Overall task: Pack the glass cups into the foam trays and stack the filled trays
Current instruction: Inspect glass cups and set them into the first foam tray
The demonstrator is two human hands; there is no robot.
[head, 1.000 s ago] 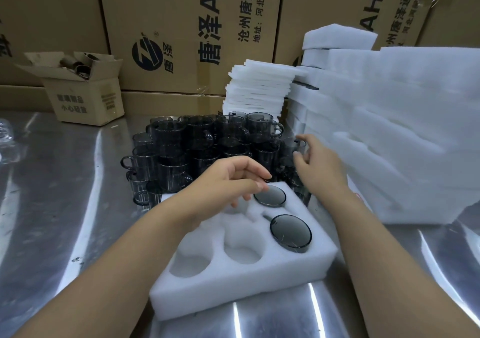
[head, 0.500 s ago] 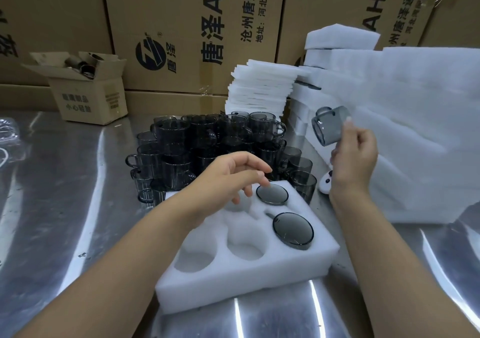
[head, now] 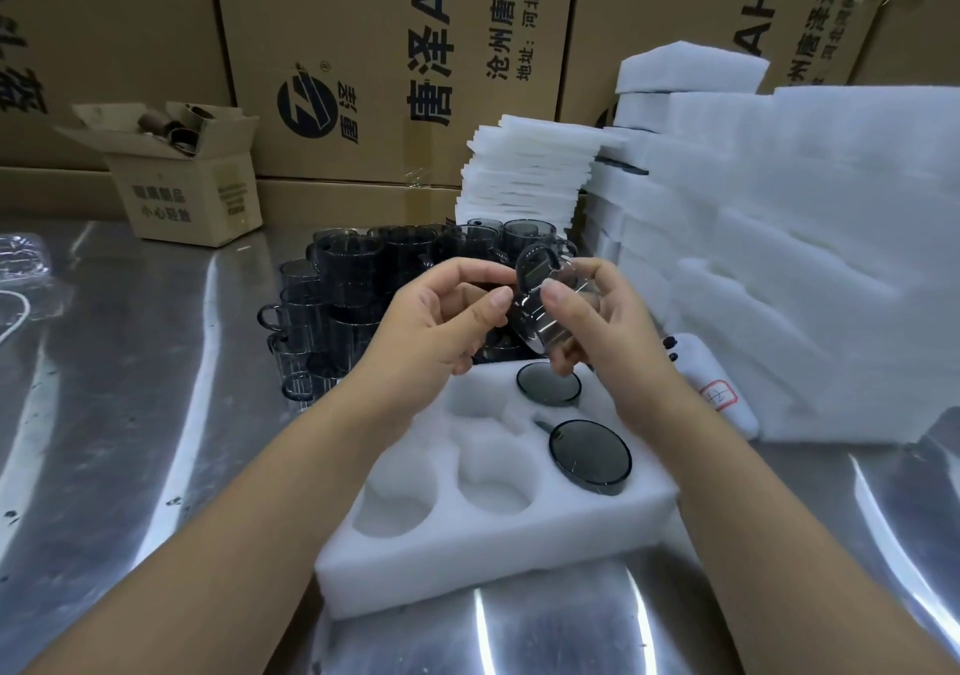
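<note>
Packing station seen from the head-worn camera, with the foam tray (head: 467, 570) on the steel table (head: 130, 414) as the reference. The right hand (head: 608, 331) grips a smoked glass cup (head: 545, 305), with the thumb laid across its wall and the fingers curled beneath. The cup is tipped onto its side in the air above the tray's far end, directly over the far seated cup (head: 548, 383). The left hand (head: 436, 326) meets the held cup from the left, its thumb and forefinger curled up to the cup's edge. Whether these fingers pinch the glass or only touch it cannot be told. A near seated cup (head: 590, 458) also stands base-up in a pocket on the tray's right side, and the remaining pockets in view are open hollows. Directly behind the tray stands a dense cluster of loose glass cups (head: 363, 269), handles turned various ways. Behind that cluster, a stack of thin foam sheets (head: 524, 175) rises. To the right of the tray are tall stacks of foam trays (head: 805, 259), and a small white object with a red-marked label (head: 722, 394) lies between them and the tray. Far behind and left of the tray is a small open cardboard box (head: 187, 191). Large printed cartons (head: 395, 51) form the back wall.
</note>
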